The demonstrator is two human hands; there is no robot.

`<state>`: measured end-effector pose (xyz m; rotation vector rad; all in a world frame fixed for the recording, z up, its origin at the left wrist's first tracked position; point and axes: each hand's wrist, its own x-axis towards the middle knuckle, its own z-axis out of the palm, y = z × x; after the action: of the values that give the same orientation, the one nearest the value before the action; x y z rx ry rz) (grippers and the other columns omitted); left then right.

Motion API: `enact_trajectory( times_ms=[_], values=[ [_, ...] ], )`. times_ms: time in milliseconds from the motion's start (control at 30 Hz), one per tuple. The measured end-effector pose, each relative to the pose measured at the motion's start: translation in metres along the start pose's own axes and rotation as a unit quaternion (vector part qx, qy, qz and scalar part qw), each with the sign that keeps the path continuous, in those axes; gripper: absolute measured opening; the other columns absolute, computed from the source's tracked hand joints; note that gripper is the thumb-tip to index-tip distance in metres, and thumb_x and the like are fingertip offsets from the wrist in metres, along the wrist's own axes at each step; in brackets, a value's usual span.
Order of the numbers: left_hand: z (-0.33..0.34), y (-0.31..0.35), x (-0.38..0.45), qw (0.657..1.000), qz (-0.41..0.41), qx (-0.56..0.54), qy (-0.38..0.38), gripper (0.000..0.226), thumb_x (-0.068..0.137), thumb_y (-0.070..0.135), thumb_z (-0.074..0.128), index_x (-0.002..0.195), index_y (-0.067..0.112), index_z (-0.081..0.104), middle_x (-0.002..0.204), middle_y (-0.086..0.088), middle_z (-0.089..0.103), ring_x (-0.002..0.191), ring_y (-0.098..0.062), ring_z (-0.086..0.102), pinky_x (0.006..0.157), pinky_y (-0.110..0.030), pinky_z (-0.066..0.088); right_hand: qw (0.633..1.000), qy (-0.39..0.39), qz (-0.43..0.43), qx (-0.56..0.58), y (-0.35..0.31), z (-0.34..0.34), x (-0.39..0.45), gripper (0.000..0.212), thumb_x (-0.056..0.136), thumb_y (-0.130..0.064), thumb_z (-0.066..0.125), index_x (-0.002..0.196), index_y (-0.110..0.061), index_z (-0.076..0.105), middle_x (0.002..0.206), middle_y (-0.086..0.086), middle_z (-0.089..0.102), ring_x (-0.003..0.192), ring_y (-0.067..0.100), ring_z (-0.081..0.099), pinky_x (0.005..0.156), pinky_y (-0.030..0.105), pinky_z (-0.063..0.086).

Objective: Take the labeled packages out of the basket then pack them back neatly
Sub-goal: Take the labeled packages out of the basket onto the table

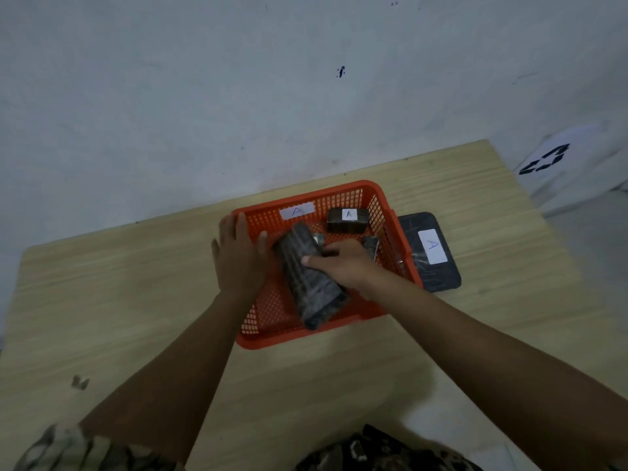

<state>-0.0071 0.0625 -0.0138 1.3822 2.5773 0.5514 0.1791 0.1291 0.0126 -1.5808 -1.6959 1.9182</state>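
Packages wrapped in dark plastic sat in and beside an orange mesh basket (384, 212) on the pale wooden worktop (119, 283). One long dark package (306, 280) lay tilted across the basket's middle, its near end resting on the near rim. The right hand (343, 263) reached into the basket, its thumb pressed on that package and its fingers (334, 248) curled around the package's right edge, gripping it. The left hand (238, 256) rested flat over the basket's left rim, fingers spread and holding nothing, its thumb just beside the long package. A small brown package (346, 220) with a white "A" label stood upright in the far right corner of the basket. A white "A" label (296, 211) was stuck on the inside of the far wall. Another wrapped piece (371, 246) showed partly behind the right hand. Outside, touching the basket's right wall, a flat dark package (438, 277) with a white "A" label lay on the worktop.
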Motion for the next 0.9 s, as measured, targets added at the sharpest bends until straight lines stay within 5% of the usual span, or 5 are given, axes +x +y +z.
enact_trajectory(
  times_ms=[100, 267, 467, 667, 900],
  values=[
    [0.009, 0.028, 0.028, 0.996, 0.078, 0.015, -0.051, 0.053, 0.1, 0.032, 0.042, 0.144, 0.004, 0.04, 0.151, -0.019, 0.038, 0.143, -0.033, 0.028, 0.117, -0.052, 0.021, 0.996, 0.07, -0.054, -0.03, -0.009, -0.043, -0.002, 0.038, 0.084, -0.043, 0.075, 0.111, -0.016, 0.072, 0.102, -0.002, 0.074, 0.091, 0.016, 0.071, 0.085, 0.036, 0.059],
    [0.03, 0.07, 0.071, 0.986, 0.14, 0.019, -0.092, 0.054, 0.1, 0.037, 0.042, 0.145, 0.007, 0.04, 0.153, -0.016, 0.038, 0.145, -0.03, 0.026, 0.118, -0.049, 0.021, 0.966, 0.219, -0.118, -0.077, -0.019, -0.115, 0.008, 0.039, 0.084, -0.055, 0.069, 0.111, -0.028, 0.068, 0.09, -0.011, 0.065, 0.082, 0.007, 0.065, 0.06, 0.014, 0.045],
    [0.051, 0.082, 0.109, 0.968, 0.172, 0.084, -0.159, 0.057, 0.097, 0.051, 0.042, 0.138, 0.011, 0.049, 0.136, -0.016, 0.056, 0.12, -0.034, 0.055, 0.1, -0.047, 0.044, 0.915, 0.324, -0.182, -0.158, -0.015, -0.185, 0.043, 0.042, 0.086, -0.046, 0.069, 0.122, -0.024, 0.065, 0.103, -0.005, 0.066, 0.088, 0.011, 0.061, 0.072, 0.021, 0.047],
    [0.069, 0.071, 0.12, 0.967, 0.175, 0.078, -0.169, 0.048, 0.096, 0.056, 0.036, 0.101, 0.016, 0.063, 0.088, -0.009, 0.069, 0.072, -0.024, 0.058, 0.062, -0.032, 0.042, 0.87, 0.301, -0.2, -0.335, 0.017, -0.198, 0.09, 0.049, 0.082, -0.029, 0.073, 0.129, -0.021, 0.06, 0.116, 0.01, 0.062, 0.106, 0.029, 0.058, 0.083, 0.036, 0.047],
    [0.079, 0.065, 0.116, 0.973, 0.192, 0.057, -0.116, 0.048, 0.097, 0.056, 0.035, 0.089, 0.015, 0.06, 0.073, -0.004, 0.064, 0.062, -0.024, 0.058, 0.061, -0.033, 0.045, 0.832, 0.24, -0.252, -0.432, 0.035, -0.202, 0.129, 0.053, 0.076, -0.018, 0.078, 0.127, -0.01, 0.064, 0.117, 0.018, 0.061, 0.102, 0.038, 0.06, 0.083, 0.046, 0.047]
  ],
)
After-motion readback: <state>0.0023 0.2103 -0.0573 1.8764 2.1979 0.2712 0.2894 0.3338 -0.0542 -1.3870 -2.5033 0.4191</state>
